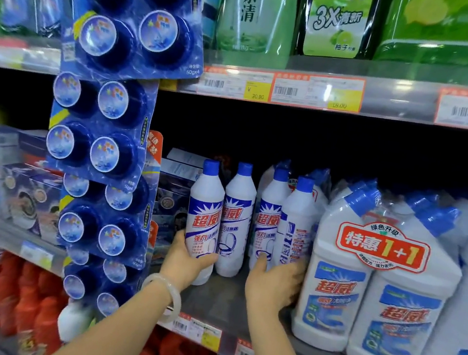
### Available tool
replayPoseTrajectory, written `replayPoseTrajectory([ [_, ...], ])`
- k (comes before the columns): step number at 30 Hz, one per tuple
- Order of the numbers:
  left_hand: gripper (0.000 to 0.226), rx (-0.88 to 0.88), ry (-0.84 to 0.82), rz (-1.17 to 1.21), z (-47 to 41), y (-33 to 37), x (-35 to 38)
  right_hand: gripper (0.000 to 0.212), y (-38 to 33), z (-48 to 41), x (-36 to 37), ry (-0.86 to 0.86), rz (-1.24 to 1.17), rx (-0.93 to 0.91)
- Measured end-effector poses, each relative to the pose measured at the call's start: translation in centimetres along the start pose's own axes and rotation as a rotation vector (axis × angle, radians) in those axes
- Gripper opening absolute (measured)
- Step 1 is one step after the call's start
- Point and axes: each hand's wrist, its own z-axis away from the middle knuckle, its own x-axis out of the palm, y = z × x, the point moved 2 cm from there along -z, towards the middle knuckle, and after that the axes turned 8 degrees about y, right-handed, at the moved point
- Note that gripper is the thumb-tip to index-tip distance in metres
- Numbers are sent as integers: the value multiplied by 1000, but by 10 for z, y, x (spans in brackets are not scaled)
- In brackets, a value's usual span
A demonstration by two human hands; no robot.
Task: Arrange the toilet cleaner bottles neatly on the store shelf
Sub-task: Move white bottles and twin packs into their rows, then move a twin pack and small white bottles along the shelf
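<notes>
Left hand (183,260) fingers clamp the leftmost 超威 bottle (203,218). Right hand (272,283) fingers wrap the fourth bottle (296,224) (back label outward). Twin-pack (381,250) alongside reads 特惠1+1.

Leftmost bottle (203,221) slim, white, blue cap, upright, nearest the shelf (210,302) front, second bottle (235,225) and third bottle (267,223) alike, labels forward, fourth bottle (294,230) back label outward, against third
</notes>
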Motion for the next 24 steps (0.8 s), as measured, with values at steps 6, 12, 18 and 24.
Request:
replayPoseTrajectory([
  [6,68,-8,0,-45,-1,-2,0,74,-1,12,11,-64,13,-64],
  [12,63,-13,-3,-18,-5,-9,-2,67,-1,26,17,-248,68,-302],
  [18,50,-82,25,-68,-15,-13,-11,67,-5,29,17,-333,249,-561],
  [24,35,-64,29,-282,-14,-5,-15,63,-8,33,21,-393,226,-513],
])
